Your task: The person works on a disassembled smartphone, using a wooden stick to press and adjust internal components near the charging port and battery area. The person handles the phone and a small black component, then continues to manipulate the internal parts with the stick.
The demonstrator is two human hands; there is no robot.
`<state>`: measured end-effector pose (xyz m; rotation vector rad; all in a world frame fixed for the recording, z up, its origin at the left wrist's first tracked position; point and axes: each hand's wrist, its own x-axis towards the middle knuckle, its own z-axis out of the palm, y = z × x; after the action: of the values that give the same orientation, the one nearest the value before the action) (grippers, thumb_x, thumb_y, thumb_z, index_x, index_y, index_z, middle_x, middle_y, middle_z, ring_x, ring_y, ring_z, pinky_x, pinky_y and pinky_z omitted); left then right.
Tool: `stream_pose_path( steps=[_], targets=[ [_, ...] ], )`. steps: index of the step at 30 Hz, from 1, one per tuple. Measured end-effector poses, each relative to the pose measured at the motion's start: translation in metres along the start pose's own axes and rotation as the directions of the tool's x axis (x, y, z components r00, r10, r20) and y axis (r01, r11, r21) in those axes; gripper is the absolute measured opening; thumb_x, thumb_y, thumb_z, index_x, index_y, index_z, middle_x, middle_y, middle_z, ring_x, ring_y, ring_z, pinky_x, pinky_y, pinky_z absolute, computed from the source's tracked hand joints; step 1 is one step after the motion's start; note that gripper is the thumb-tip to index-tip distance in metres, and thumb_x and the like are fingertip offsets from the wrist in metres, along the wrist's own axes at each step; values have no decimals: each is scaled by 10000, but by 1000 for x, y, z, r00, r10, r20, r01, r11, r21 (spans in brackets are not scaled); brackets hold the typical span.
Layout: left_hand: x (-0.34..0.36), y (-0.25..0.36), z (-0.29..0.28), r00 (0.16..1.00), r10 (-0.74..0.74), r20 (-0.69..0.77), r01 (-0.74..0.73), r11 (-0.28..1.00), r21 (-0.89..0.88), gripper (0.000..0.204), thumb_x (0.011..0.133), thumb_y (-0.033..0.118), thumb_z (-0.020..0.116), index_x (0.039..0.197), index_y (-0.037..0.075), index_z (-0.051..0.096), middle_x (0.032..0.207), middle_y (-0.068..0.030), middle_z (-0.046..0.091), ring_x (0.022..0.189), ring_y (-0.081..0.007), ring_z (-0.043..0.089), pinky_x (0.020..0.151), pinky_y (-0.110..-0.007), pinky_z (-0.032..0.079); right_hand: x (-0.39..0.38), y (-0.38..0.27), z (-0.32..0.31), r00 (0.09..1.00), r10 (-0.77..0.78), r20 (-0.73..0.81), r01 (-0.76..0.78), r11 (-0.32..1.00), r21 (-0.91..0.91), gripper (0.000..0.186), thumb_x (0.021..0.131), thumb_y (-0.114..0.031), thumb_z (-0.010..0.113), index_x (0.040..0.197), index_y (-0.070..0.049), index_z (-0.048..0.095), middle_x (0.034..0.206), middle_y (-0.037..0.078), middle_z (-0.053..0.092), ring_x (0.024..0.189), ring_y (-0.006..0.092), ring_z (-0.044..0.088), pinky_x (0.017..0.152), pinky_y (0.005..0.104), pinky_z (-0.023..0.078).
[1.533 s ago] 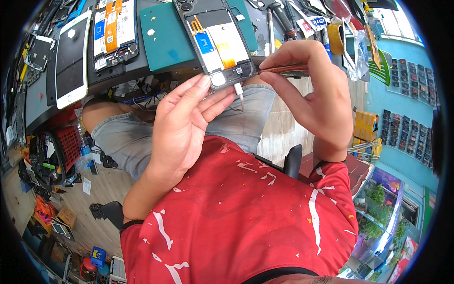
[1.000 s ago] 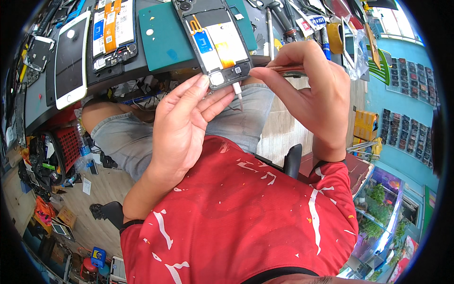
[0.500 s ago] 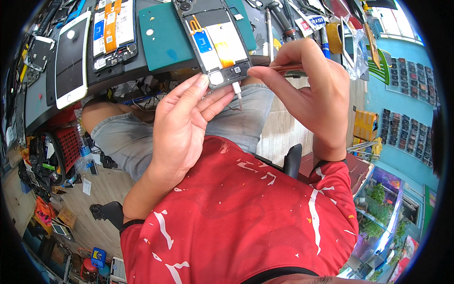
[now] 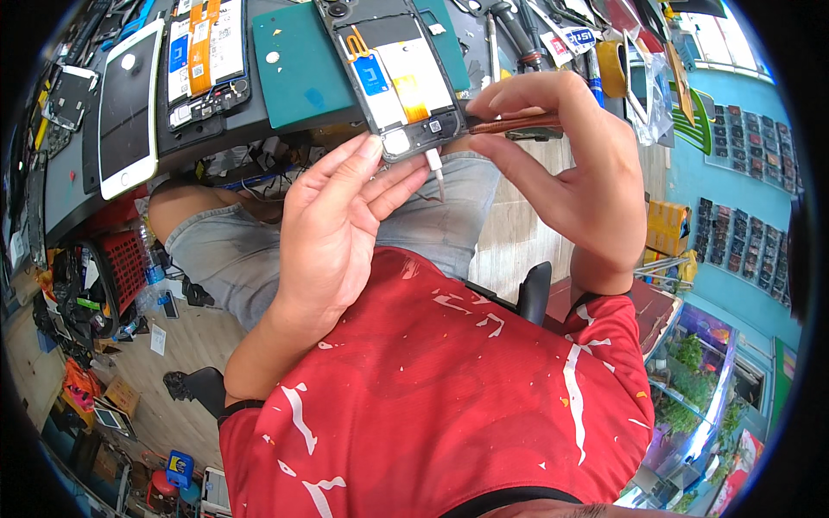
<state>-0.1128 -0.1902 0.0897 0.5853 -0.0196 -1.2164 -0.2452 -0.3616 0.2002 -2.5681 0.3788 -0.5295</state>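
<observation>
An opened smartphone (image 4: 411,78) lies tilted over the table's front edge, its battery, blue label and orange ribbon cable bare. My left hand (image 4: 332,203) grips its lower end, thumb on top and fingers beneath. A white charging plug (image 4: 433,161) with a cable sits at the phone's bottom edge. In my right hand (image 4: 574,164) are copper-coloured tweezers (image 4: 518,125), loosely between thumb and index finger. Their tips reach the phone's lower right corner; whether they touch it I cannot tell. Under the phone's upper part is a green mat (image 4: 302,73).
To the left lie a white-framed phone (image 4: 129,112) and another opened phone (image 4: 205,65). Screwdrivers (image 4: 515,39), a yellow tape roll (image 4: 614,69) and more tools crowd the back right. A red basket (image 4: 126,269) stands on the floor at the left.
My right thumb and index finger have spread a little, and more of the tweezers shows between them. The left hand and the phone have hardly moved.
</observation>
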Motion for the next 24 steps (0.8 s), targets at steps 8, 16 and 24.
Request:
stream_pose_path(
  steps=[8, 16, 24],
  targets=[
    [0, 1, 2, 1000, -5, -4, 5, 1000, -10, 381, 1178, 149, 521, 1415, -129, 627, 1400, -262, 710, 1322, -382, 710, 1204, -525, 555, 1, -1, -7, 998, 23, 64, -10, 979, -202, 287, 859, -32, 935, 1035, 8, 711, 907, 84, 809, 878, 190, 824, 825, 303, 660],
    [0, 0, 2, 1000, -6, -15, 6, 1000, -7, 380, 1179, 152, 520, 1413, -125, 633, 1393, -257, 716, 1316, -377, 714, 1197, -513, 559, 3, 0, -4, 997, -27, 67, 28, 999, -21, 294, 884, 26, 895, 1081, 37, 678, 952, 118, 806, 927, 213, 825, 839, 317, 662],
    [1, 0, 0, 1000, -5, -17, 5, 1000, -7, 388, 1178, 157, 520, 1418, -128, 630, 1399, -259, 713, 1318, -380, 712, 1202, -517, 554, 1, 0, -7, 994, 1, 108, 18, 985, -174, 296, 886, 15, 904, 1069, 36, 672, 930, 108, 794, 922, 210, 823, 837, 320, 666]
  ],
)
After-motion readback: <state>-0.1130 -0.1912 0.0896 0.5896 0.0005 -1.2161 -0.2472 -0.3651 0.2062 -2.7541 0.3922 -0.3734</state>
